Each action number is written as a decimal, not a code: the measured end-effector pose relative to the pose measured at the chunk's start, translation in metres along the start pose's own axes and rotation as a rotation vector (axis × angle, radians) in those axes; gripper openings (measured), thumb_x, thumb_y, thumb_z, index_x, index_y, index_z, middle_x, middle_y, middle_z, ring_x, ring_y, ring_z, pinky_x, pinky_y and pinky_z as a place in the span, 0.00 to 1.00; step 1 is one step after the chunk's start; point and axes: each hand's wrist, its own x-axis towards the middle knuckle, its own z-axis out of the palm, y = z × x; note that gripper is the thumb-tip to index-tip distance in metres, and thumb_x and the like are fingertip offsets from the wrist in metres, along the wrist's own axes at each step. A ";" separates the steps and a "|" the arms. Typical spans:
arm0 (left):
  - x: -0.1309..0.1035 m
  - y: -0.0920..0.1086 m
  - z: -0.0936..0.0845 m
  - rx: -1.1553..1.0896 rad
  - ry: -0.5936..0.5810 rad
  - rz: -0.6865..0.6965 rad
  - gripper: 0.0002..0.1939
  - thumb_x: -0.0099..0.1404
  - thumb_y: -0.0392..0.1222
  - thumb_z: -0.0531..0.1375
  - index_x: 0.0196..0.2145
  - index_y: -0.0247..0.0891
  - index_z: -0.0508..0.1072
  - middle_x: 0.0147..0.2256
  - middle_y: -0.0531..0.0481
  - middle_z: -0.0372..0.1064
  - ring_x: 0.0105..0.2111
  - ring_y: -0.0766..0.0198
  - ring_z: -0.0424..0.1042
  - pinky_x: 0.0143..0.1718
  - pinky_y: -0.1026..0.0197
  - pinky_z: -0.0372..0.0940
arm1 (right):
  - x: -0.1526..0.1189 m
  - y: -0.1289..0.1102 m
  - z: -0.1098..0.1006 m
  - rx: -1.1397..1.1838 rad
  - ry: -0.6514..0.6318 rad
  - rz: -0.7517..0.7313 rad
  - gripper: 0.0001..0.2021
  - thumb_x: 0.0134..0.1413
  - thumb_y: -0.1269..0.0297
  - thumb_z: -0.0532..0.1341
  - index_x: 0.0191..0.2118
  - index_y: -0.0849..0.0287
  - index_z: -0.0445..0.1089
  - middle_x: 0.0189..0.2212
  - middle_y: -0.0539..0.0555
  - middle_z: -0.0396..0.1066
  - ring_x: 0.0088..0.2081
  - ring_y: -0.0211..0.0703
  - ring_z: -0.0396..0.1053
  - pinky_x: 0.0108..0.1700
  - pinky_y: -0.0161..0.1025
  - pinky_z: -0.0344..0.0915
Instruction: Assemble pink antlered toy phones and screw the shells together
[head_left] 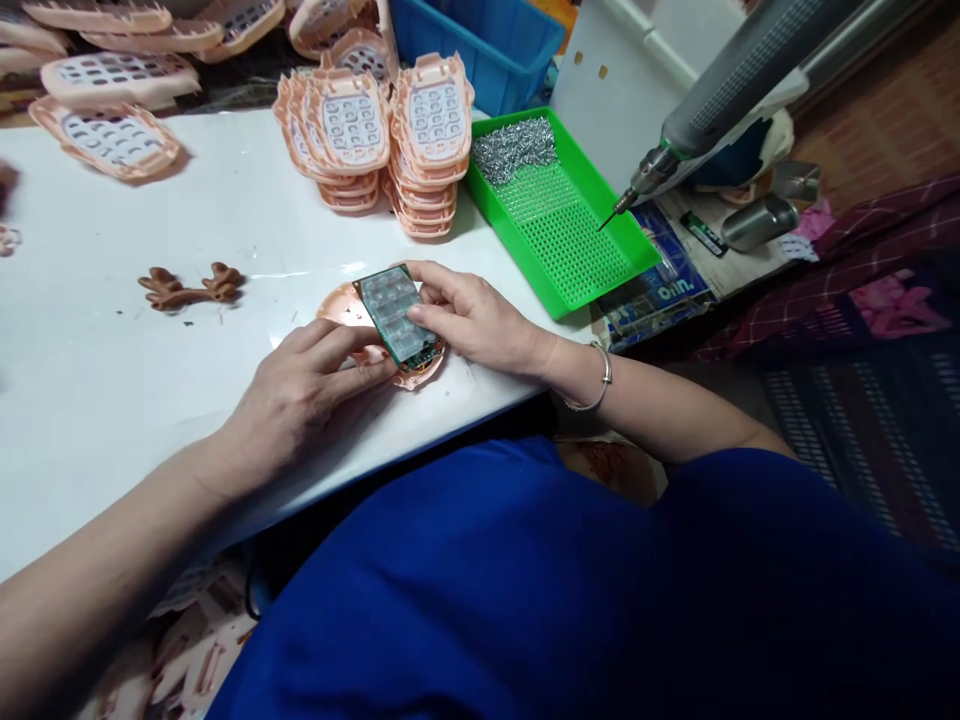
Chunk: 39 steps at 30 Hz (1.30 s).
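A green-edged circuit board (pixel 391 312) with a pale keypad layer is tilted above a pink plastic shell (pixel 341 304) on the white table. My right hand (pixel 469 318) pinches the board's right side, thumb on its face. From the left, my left hand (pixel 311 385) reaches in with its fingertips at the board's lower left edge and over the shell. Whether those fingertips grip the board or the shell is hard to make out. Small wires show at the board's lower end. A brown antler-shaped part (pixel 193 287) lies on the table to the left.
Stacked pink shells (pixel 352 125) stand at the back, with more shells (pixel 112 140) at the back left. A green tray (pixel 525 255) holds screws. Above it hangs an electric screwdriver (pixel 660 165), tip down. A blue bin (pixel 472 50) sits behind.
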 end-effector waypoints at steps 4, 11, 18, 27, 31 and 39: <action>-0.003 -0.001 0.001 0.024 0.039 0.072 0.11 0.69 0.34 0.57 0.44 0.41 0.77 0.45 0.43 0.75 0.37 0.61 0.65 0.38 0.59 0.62 | 0.000 -0.004 -0.001 -0.086 -0.005 -0.040 0.13 0.60 0.73 0.56 0.50 0.62 0.66 0.25 0.44 0.60 0.32 0.34 0.62 0.36 0.31 0.60; 0.000 -0.004 0.004 0.043 0.117 0.157 0.08 0.70 0.35 0.57 0.43 0.40 0.75 0.41 0.46 0.72 0.35 0.62 0.64 0.33 0.61 0.62 | 0.000 -0.005 0.000 -0.201 -0.021 -0.110 0.15 0.61 0.72 0.53 0.53 0.66 0.63 0.28 0.46 0.62 0.33 0.35 0.62 0.41 0.33 0.61; 0.000 -0.005 0.005 0.029 0.125 0.151 0.07 0.69 0.34 0.58 0.42 0.40 0.74 0.42 0.47 0.70 0.36 0.62 0.64 0.34 0.61 0.62 | 0.000 -0.002 0.003 -0.294 -0.002 -0.118 0.18 0.62 0.71 0.50 0.56 0.67 0.62 0.30 0.49 0.65 0.34 0.36 0.61 0.41 0.35 0.60; -0.003 -0.005 0.010 0.009 0.159 0.110 0.09 0.66 0.33 0.62 0.43 0.41 0.74 0.42 0.48 0.69 0.38 0.64 0.66 0.36 0.62 0.64 | 0.002 -0.003 0.002 -0.220 0.050 -0.051 0.16 0.59 0.71 0.53 0.51 0.67 0.66 0.27 0.47 0.61 0.32 0.36 0.59 0.39 0.35 0.58; -0.004 -0.007 0.012 -0.001 0.167 0.102 0.09 0.66 0.34 0.62 0.44 0.42 0.75 0.43 0.48 0.69 0.38 0.64 0.67 0.37 0.62 0.64 | 0.004 -0.002 0.000 -0.157 -0.006 -0.034 0.16 0.59 0.71 0.54 0.53 0.65 0.65 0.27 0.46 0.60 0.32 0.35 0.59 0.38 0.34 0.59; -0.007 -0.008 0.015 -0.023 0.166 0.075 0.10 0.66 0.34 0.62 0.45 0.44 0.75 0.45 0.49 0.69 0.39 0.66 0.68 0.38 0.63 0.65 | 0.002 0.000 -0.002 -0.065 -0.064 -0.001 0.15 0.62 0.71 0.54 0.54 0.62 0.64 0.28 0.45 0.64 0.34 0.34 0.61 0.40 0.33 0.62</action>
